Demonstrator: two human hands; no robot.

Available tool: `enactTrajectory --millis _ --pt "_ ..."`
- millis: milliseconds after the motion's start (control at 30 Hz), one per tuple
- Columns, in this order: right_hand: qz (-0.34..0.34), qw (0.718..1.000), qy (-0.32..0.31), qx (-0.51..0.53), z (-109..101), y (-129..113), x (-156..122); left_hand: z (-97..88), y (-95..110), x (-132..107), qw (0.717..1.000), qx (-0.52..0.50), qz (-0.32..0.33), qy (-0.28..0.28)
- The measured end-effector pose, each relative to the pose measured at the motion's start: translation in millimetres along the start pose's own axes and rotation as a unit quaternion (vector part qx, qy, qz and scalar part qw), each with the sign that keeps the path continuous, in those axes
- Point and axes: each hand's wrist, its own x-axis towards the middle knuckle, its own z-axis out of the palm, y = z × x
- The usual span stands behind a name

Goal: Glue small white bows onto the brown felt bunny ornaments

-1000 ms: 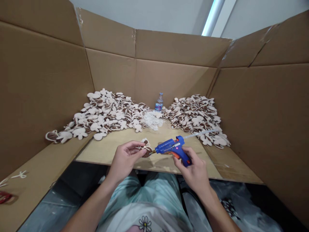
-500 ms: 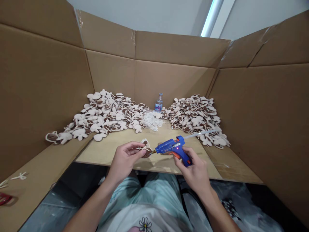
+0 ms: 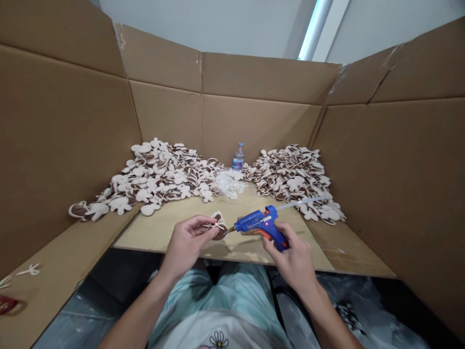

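Note:
My left hand [image 3: 187, 240] pinches a small brown and cream ornament with a cream bow [image 3: 218, 226] just above the wooden board [image 3: 163, 228]. My right hand [image 3: 292, 259] grips a blue glue gun [image 3: 259, 223] with an orange trigger and a clear glue stick poking out behind. The gun's nozzle touches the right side of the ornament. Both hands are closed around what they hold.
Cardboard walls [image 3: 54, 145] enclose the workspace. Two heaps of cream and brown ornaments lie at the back, a left heap [image 3: 160, 172] and a right heap [image 3: 294, 177], with a small water bottle [image 3: 238, 158] and white lace bits [image 3: 227, 183] between. Loose bows [image 3: 29, 270] lie at far left.
Hands, ornament and glue gun hold nearly the same pose. The view has tilted slightly, shifting everything a little down in the picture.

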Motion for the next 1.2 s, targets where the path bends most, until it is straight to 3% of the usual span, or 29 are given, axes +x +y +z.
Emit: enactTrajectory --millis 167,267,400,533,767,900,967,1033,1100,1200 --pt "0.010 1.000 0.010 -0.006 1.1 5.7 3.8 -2.4 -0.6 1.0 1.000 0.003 0.000 0.007" --pt "0.052 0.998 0.002 -0.018 0.6 18.5 12.1 -4.4 -1.5 2.9 1.000 0.013 -0.006 0.013" --pt "0.136 0.985 -0.055 -0.085 -4.3 45.0 25.4 -10.0 -4.1 8.5 0.999 0.017 -0.006 0.030" --pt "0.215 0.950 -0.141 -0.175 -7.5 68.3 32.9 -17.0 -7.9 15.6 0.999 0.031 0.001 0.041" --pt "0.255 0.923 -0.193 -0.213 -2.8 81.8 32.1 -21.3 -13.9 22.3 0.997 0.051 0.002 0.050" --pt "0.255 0.915 -0.214 -0.229 -10.1 82.0 30.6 -21.9 -11.9 22.6 0.997 0.050 -0.003 0.057" --pt "0.244 0.919 -0.189 -0.248 -13.5 78.2 29.2 -23.1 -11.4 22.9 0.997 0.047 -0.002 0.057" --pt "0.204 0.941 -0.135 -0.235 -10.7 69.0 26.6 -24.4 -12.5 23.6 0.997 0.042 0.003 0.059" --pt "0.137 0.972 -0.118 -0.152 2.1 53.7 23.3 -25.3 -14.6 24.4 0.997 0.036 0.011 0.067" --pt "0.034 0.973 -0.227 0.008 38.7 23.3 22.0 -25.6 -17.1 24.4 0.996 0.030 0.013 0.086"
